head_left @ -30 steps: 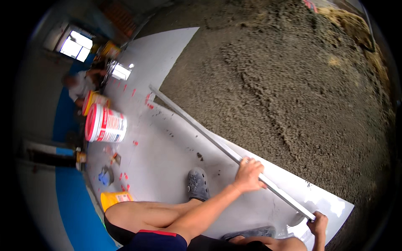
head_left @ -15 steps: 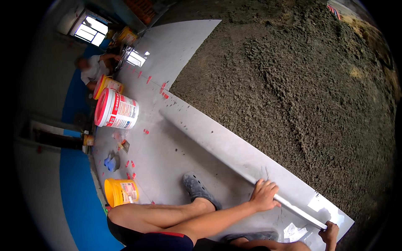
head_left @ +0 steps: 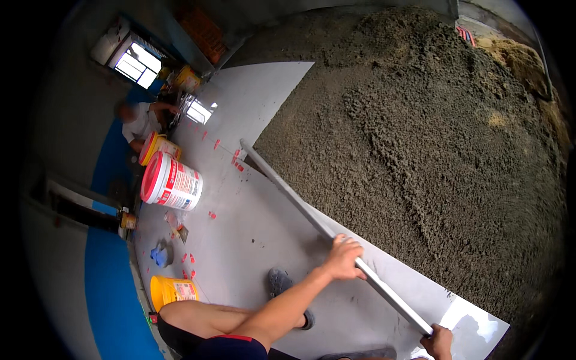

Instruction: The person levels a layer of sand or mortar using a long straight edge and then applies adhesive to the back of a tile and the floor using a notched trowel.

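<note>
My left hand [head_left: 344,259] is wrapped over the middle of a long pale straightedge bar [head_left: 288,191]. Its near end is in the grip of my right hand [head_left: 438,342], at lower right. The bar runs diagonally away from me, above the grey floor tiles [head_left: 234,234] and close along their edge. Its far tip overlaps the tile edge near several red tile clips [head_left: 237,161]. Beyond that edge lies a rough bed of dark, crumbly mortar [head_left: 384,156]. Whether the bar's underside touches anything, I cannot tell.
A white bucket with a red lid [head_left: 180,183], a yellow bucket [head_left: 174,291], a blue object [head_left: 159,255] and a brush-like tool [head_left: 182,233] are on the tiles at left. Another person [head_left: 143,123] is low by the far-left wall. Sand [head_left: 516,60] is heaped at far right.
Both hands have shifted left with the bar, which appears raised off the tiles. Its far end now reaches the mortar's edge. The view has tilted, bringing more of the back wall in.
</note>
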`<act>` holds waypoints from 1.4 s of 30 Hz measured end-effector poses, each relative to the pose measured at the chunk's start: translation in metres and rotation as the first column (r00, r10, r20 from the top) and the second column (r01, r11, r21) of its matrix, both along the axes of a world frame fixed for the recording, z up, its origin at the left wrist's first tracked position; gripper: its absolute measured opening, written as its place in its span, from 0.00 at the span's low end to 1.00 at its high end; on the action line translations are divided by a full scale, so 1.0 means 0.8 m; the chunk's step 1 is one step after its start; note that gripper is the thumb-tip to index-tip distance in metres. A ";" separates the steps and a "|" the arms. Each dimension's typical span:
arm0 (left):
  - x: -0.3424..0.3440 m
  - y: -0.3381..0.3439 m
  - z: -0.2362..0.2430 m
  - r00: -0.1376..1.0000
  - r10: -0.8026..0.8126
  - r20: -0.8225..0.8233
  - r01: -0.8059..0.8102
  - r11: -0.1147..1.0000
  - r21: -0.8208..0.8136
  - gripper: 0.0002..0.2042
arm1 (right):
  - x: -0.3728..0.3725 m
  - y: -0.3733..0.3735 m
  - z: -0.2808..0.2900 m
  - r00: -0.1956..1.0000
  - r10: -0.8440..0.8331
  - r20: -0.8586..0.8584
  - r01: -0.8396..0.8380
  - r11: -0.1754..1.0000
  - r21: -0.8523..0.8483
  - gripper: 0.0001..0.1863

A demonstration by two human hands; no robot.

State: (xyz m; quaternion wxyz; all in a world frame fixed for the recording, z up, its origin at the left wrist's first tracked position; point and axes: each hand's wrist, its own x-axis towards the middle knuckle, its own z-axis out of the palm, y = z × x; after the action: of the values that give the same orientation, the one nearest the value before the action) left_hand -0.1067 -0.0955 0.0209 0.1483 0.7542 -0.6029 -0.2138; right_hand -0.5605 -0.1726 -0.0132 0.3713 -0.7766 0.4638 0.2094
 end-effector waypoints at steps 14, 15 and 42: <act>0.041 -0.017 -0.107 0.596 0.688 -0.415 -0.752 0.659 0.012 0.57 | 0.300 0.057 -0.005 0.945 0.012 0.328 0.014 0.997 -0.076 0.09; 0.059 -0.015 -0.125 0.580 0.701 -0.415 -0.760 0.649 0.033 0.56 | 0.314 0.065 0.000 0.937 0.019 0.350 0.009 0.997 -0.078 0.08; -0.384 -0.066 -0.038 0.791 0.118 -0.600 -0.122 0.992 0.035 0.47 | -0.055 0.263 0.015 0.601 -0.791 0.110 0.794 0.607 0.025 0.29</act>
State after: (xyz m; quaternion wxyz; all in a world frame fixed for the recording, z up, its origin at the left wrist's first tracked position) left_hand -0.4136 -0.1485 -0.0096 0.3470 0.6838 -0.4764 -0.4302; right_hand -0.6047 0.0378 -0.0016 0.4400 -0.5058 0.7416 -0.0258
